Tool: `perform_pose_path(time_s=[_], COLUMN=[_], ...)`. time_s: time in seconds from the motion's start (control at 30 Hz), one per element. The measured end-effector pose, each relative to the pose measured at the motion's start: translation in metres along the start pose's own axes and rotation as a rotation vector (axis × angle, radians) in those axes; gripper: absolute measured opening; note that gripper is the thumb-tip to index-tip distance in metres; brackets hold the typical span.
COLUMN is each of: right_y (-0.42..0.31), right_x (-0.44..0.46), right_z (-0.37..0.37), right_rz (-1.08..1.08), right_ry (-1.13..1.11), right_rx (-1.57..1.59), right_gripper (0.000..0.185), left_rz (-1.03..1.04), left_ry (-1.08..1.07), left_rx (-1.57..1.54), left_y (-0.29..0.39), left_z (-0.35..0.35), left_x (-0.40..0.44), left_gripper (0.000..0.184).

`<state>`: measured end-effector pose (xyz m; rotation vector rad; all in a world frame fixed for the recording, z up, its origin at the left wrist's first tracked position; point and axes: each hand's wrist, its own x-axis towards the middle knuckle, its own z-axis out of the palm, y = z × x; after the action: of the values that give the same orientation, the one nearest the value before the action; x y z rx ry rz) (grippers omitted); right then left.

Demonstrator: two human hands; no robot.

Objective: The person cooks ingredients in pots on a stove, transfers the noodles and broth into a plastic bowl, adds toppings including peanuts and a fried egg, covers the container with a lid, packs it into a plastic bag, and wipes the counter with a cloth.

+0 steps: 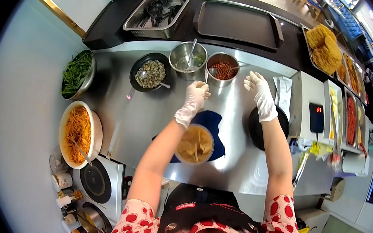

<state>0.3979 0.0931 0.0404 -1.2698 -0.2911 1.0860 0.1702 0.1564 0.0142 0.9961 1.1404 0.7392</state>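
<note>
My left hand (197, 95), in a white glove, is just in front of two metal pots. Its fingers are curled together, and what they hold, if anything, is hidden. My right hand (260, 93), gloved too, hovers right of the pot of red peanuts (222, 69) with its fingers partly spread and nothing visible in them. The other metal pot (187, 75) has a spoon and some green bits inside. Below my left hand, a round tub of brown broth with pale pieces (195, 144) rests on a dark blue cloth (211, 119).
Left lie a black bowl of small shellfish-like pieces (151, 73), a bowl of greens (77, 73) and a white bowl of orange shreds (77, 133). A black pan (257, 130) sits under my right forearm. Behind are a ladle tray (158, 12) and a dark tray (238, 25).
</note>
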Motion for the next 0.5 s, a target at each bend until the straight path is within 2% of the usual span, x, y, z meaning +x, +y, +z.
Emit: perform_pose_path(time_s=[0.03, 0.13, 0.17, 0.27, 0.33, 0.4, 0.5], right_y=[0.002, 0.011, 0.015, 0.03, 0.026, 0.023, 0.002], right_x=[0.019, 0.064, 0.065, 0.057, 0.035, 0.022, -0.023], right_z=[0.002, 0.009, 0.018, 0.042, 0.044, 0.031, 0.024], right_rz=[0.013, -0.001, -0.059, -0.217, -0.409, -0.826, -0.881], right_ry=[0.016, -0.172, -0.138, -0.101, -0.148, -0.193, -0.26], right_rx=[0.011, -0.113, -0.174, -0.42, -0.578, -0.807, -0.975], right_gripper=[0.039, 0.034, 0.025, 0.02, 0.018, 0.018, 0.015], left_rz=[-0.007, -0.015, -0.014, 0.0, 0.014, 0.046, 0.132], left_ry=[0.024, 0.133, 0.151, 0.236, 0.181, 0.129, 0.07], left_rx=[-0.046, -0.104, -0.115, -0.098, -0.122, -0.039, 0.061], left_y=[-0.005, 0.003, 0.003, 0.002, -0.005, 0.0, -0.01], left_z=[0.007, 0.032, 0.037, 0.05, 0.046, 0.036, 0.007], left_x=[0.014, 0.032, 0.039, 0.048, 0.057, 0.048, 0.027], left_gripper=[0.024, 0.034, 0.038, 0.026, 0.019, 0.016, 0.013])
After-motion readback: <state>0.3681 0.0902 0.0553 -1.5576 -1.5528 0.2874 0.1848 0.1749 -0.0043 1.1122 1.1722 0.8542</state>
